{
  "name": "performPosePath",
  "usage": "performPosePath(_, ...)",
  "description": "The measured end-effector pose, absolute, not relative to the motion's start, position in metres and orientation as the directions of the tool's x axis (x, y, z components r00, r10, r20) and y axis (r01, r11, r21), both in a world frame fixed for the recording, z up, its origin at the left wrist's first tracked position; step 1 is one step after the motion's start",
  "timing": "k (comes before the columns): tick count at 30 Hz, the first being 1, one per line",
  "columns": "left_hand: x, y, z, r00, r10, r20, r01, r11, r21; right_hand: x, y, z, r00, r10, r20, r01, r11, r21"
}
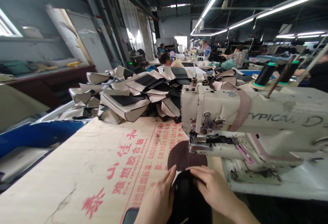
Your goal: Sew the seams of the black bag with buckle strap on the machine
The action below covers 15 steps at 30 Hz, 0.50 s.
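Observation:
Both hands meet on a piece of black fabric [188, 196] near the front edge of the plywood table. My left hand [161, 193] grips its left side, fingers pressed against the cloth. From the right, my right hand [211, 186] pinches the top edge, with some fingertips hidden in the folds. Just beyond the fingers lies a dark brown rounded piece [183, 155], partly under the sewing machine head. The cream sewing machine [246, 114] stands at the right, its needle area [198, 142] a little past my hands.
Cream-and-black sewn pieces [123, 101] are heaped at the table's far end. Red printing marks the plywood tabletop [102, 155]. A dark phone-like object [130, 215] lies by my left forearm. Black thread spools [265, 75] stand on the machine. A blue bin [48, 131] is at left; people work farther back.

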<state>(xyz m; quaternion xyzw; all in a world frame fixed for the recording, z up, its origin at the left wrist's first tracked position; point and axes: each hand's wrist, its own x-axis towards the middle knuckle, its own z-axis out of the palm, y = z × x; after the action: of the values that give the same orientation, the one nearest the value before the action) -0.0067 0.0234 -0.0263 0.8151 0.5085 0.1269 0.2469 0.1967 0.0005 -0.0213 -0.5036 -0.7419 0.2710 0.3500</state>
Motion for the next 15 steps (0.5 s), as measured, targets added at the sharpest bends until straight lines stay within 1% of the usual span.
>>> performPosePath(2,-0.003,0.027,-0.021,0.444,0.893,-0.077,0.752,-0.324,0.574,0.195,0.0,-0.02,-0.248,0.954,0.17,0.645,0.293,-0.706)
performPosePath(4,-0.003,0.029,-0.012,0.478,0.874,-0.087,0.709,-0.325,0.626,0.194,0.0,-0.02,-0.245,0.96,0.137,0.709,0.274,-0.649)
performPosePath(5,-0.005,0.029,-0.006,0.53,0.844,-0.08,0.659,-0.351,0.665,0.193,0.0,-0.02,-0.291,0.946,0.141,0.719,0.314,-0.621)
performPosePath(6,-0.007,0.029,0.0,0.594,0.802,-0.064,0.595,-0.384,0.706,0.194,0.0,-0.021,-0.369,0.916,0.156,0.709,0.386,-0.59)
performPosePath(8,-0.01,0.027,0.012,0.707,0.707,-0.021,0.46,-0.437,0.773,0.196,-0.002,-0.025,-0.571,0.801,0.18,0.643,0.572,-0.51)
performPosePath(10,-0.011,0.023,0.021,0.753,0.658,-0.005,0.399,-0.449,0.799,0.198,-0.007,-0.034,-0.698,0.69,0.193,0.576,0.701,-0.421)
performPosePath(12,-0.013,0.02,0.028,0.759,0.651,-0.004,0.386,-0.445,0.808,0.201,-0.015,-0.046,-0.712,0.667,0.221,0.575,0.734,-0.363)
performPosePath(15,-0.021,0.02,0.033,0.77,0.638,-0.021,0.374,-0.423,0.825,0.202,-0.027,-0.066,-0.672,0.686,0.277,0.607,0.726,-0.324)
